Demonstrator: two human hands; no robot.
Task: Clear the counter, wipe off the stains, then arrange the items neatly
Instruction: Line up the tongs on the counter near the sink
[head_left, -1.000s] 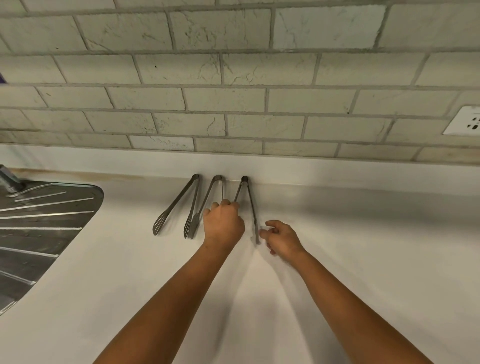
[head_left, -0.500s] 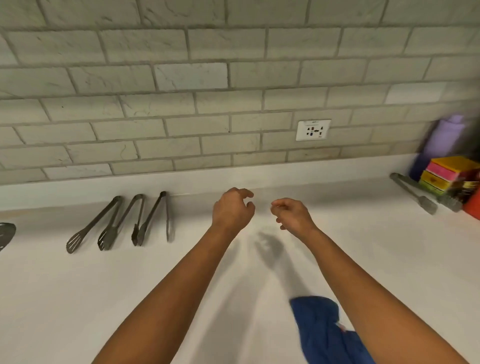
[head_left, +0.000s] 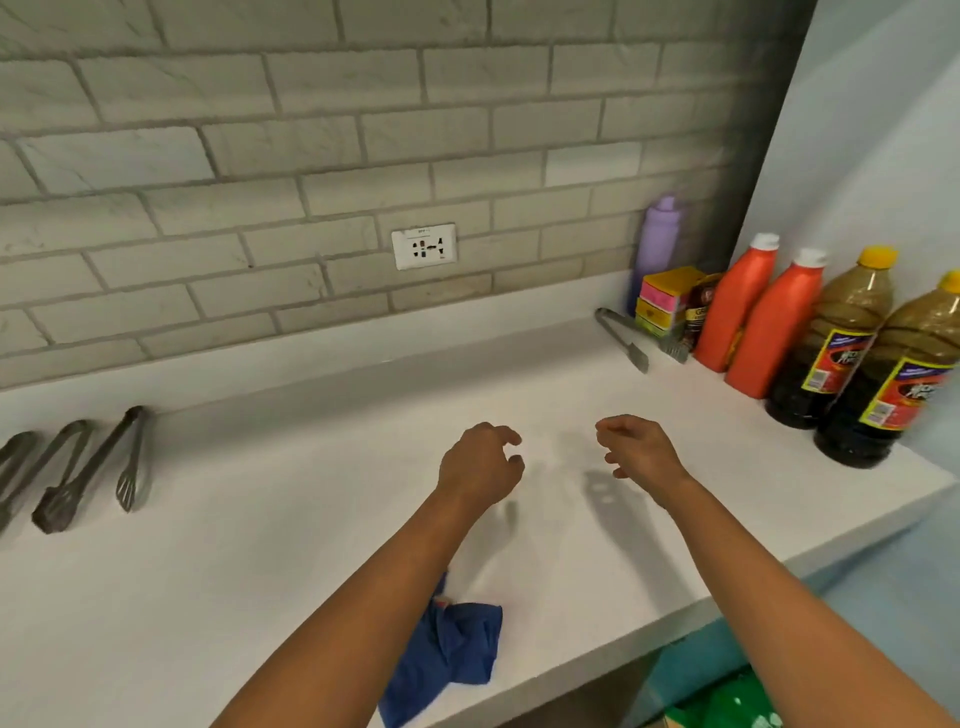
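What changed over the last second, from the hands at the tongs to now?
Both hands let go of the rightmost tongs and moved right; left hand and right hand now hover empty over the counter. The row of tongs stayed against the wall.

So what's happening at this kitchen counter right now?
A person is tidying a white counter. Both hands hover above it holding nothing: the left hand and right hand have loosely curled fingers. Three pairs of tongs lie lined up by the backsplash on the left, and a fourth pair of tongs lies to the right beside the sponges and bottles. A blue cloth sits crumpled near the front edge, under the left forearm.
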